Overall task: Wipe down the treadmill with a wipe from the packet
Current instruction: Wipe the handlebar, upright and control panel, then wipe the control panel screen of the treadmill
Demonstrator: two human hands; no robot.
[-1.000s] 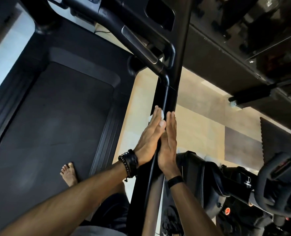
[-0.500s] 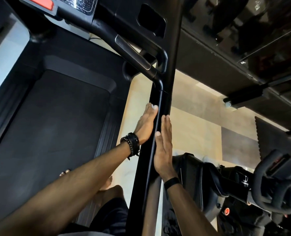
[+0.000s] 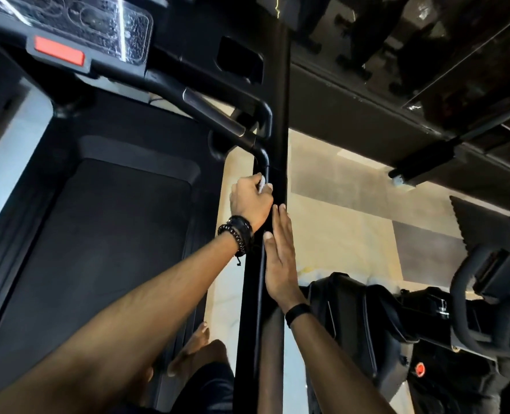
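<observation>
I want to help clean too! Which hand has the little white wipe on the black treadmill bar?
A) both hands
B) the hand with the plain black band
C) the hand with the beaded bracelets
C: the left hand, above the beaded bracelets, curls round the white wipe on the treadmill bar; the right hand lies flat.

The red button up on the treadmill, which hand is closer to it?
Left. The left hand, gripping a white wipe on the rail, is below and right of the red button. The right hand lies farther down the rail.
</observation>
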